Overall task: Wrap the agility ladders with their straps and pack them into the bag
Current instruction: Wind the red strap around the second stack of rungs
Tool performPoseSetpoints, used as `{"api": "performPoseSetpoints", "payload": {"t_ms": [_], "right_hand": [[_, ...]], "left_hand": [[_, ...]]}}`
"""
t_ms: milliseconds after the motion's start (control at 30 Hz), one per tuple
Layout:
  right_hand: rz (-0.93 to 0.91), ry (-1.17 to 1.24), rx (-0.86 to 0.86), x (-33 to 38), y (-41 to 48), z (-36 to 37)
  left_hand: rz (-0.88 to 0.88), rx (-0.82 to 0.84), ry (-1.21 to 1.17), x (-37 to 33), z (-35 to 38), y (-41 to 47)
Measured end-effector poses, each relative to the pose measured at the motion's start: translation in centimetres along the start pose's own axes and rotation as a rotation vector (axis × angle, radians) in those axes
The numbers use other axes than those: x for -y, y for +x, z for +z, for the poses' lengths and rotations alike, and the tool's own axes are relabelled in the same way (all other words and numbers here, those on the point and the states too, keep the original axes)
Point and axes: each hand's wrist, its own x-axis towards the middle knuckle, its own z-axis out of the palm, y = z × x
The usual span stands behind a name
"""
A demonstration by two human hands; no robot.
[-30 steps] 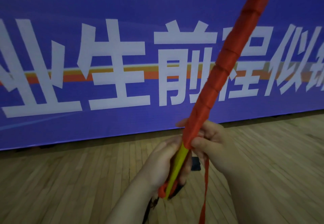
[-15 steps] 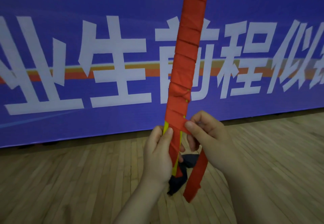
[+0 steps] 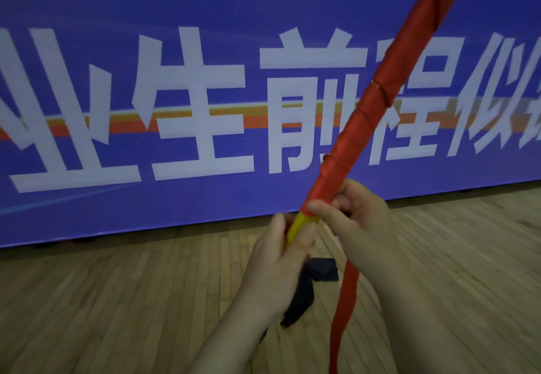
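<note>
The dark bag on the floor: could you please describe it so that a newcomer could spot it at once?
Start at the big blue banner with white characters, then drop to the wooden floor beneath it. Just behind the left hand gripping the yellow rungs lies a crumpled dark bag. It is the only dark, limp thing there; the red strap beside it hangs free.

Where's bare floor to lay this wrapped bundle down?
Bare wooden floor lies left of the left hand, below the blue banner, and right of the right hand. The dark bag crowds the middle.
</note>
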Motion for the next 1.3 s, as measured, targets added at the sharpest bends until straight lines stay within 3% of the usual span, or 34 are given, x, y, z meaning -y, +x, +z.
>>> {"api": "performPoseSetpoints", "payload": {"t_ms": [100, 333, 500, 667, 733, 833, 900, 1000, 1133, 1300], "right_hand": [[-0.043, -0.13, -0.036, 0.4, -0.3, 0.3], [0.031, 0.143, 0.154, -0.6, -1.5, -0.2], [0.064, 0.235, 0.191, -0.7, -1.3, -0.5], [0.077, 0.464, 0.444, -0.8, -0.9, -0.6], [0.102, 0.425, 0.446, -0.5, -0.7, -1.0], [0.107, 0.023, 0.367, -0.1, -0.9, -1.3], [0.111, -0.233, 0.355, 0.2, -1.3, -0.3], [0.06, -0.42, 0.404, 0.0, -2.1, 1.2], [0.098, -0.201, 0.496, 0.6, -2.8, 0.5], [0.173, -0.056, 0.434, 0.7, -3.3, 0.3]], "left_hand": [[0.093, -0.17, 0.131, 0.5, 0.6, -0.1], [0.028, -0.147, -0.331, -0.3, 0.6, -0.1], [-0.116, 0.074, -0.516, -0.5, -0.1, -0.4], [-0.248, 0.465, -0.842, -0.2, -0.2, -1.2], [-0.263, 0.349, -0.693, -0.4, 0.2, -0.8], [-0.16, 0.015, -0.309, -0.8, -0.2, 0.5], [-0.036, -0.012, -0.299, -1.8, 0.0, 1.4], [0.126, -0.071, -0.211, -3.5, 0.2, 2.5], [0.112, 0.001, -0.445, -4.9, -1.5, 3.5], [0.005, 0.089, -0.602, -4.8, -3.1, 4.3]]}}
